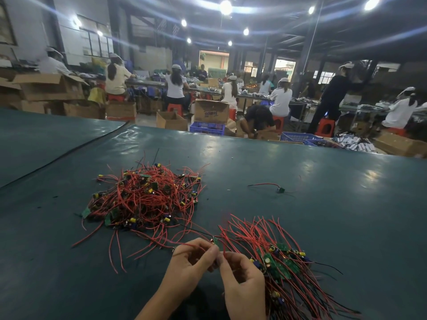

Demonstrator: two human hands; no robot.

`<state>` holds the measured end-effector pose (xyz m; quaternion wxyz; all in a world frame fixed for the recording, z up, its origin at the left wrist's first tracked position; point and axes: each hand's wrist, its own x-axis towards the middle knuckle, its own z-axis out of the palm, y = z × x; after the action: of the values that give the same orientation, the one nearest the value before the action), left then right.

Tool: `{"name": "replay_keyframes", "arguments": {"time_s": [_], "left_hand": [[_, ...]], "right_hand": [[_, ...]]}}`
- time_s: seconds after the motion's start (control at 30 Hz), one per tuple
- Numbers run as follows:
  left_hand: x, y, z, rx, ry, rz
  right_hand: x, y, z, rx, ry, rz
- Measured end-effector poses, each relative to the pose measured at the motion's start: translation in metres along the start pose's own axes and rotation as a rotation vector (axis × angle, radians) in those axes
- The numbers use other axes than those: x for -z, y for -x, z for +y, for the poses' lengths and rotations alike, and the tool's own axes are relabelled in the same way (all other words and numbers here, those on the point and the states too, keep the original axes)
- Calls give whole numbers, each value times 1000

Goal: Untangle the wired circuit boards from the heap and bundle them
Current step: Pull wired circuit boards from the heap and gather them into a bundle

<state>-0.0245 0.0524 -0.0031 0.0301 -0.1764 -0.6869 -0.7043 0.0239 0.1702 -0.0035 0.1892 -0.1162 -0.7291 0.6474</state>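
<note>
Dark green matting covers the bench, which runs wide across a dim workshop lit by round ceiling lamps. Close to the near edge, about midway along it, both hands meet on one small green board whose red wire trails off to the left. The left hand has its fingers curled, with thumb and forefinger pinching the board's lower end, and the wire runs along the top of its fingers. The right hand is curled too, its fingertips pinched on the same board from the other side, though the fingers hide the contact itself. Just right of that hand, reaching to the near edge, lies the bundle: boards side by side, with red and black wires fanning toward the far edge and the near right corner. Left of the hands and further in sits the heap, a round tangle of red wires, green boards and yellow-topped parts, its loose wire ends straggling toward the hands. A stray board with its own wire lies alone, well apart to the right of the heap. A thin black line crosses the left part of the bench at a slant. Beyond the far edge, workers in white caps sit on red stools at long tables, among cardboard boxes and blue crates.
</note>
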Motion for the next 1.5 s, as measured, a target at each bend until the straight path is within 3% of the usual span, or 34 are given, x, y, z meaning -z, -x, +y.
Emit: {"name": "replay_keyframes", "arguments": {"time_s": [0.33,0.53,0.77,0.9,1.03,1.17,1.37,1.5], "left_hand": [[1,0,-6,20,-150,-122],[-1,1,-4,9,-213,-83],[0,-1,9,40,-57,-28],[6,-4,15,38,23,52],[5,-5,17,29,51,96],[4,-6,14,45,65,110],[0,-2,7,25,-48,-10],[0,0,6,22,-116,-76]], "right_hand": [[2,-2,-6,-88,-99,16],[1,-7,-5,-166,-152,80],[7,-17,-5,-262,-386,198],[21,-29,-8,-226,-566,345],[25,-31,-8,-185,-608,376],[18,-27,-7,-223,-593,342],[-1,-8,-13,-230,-334,54],[-2,-5,-15,-231,-320,44]]}}
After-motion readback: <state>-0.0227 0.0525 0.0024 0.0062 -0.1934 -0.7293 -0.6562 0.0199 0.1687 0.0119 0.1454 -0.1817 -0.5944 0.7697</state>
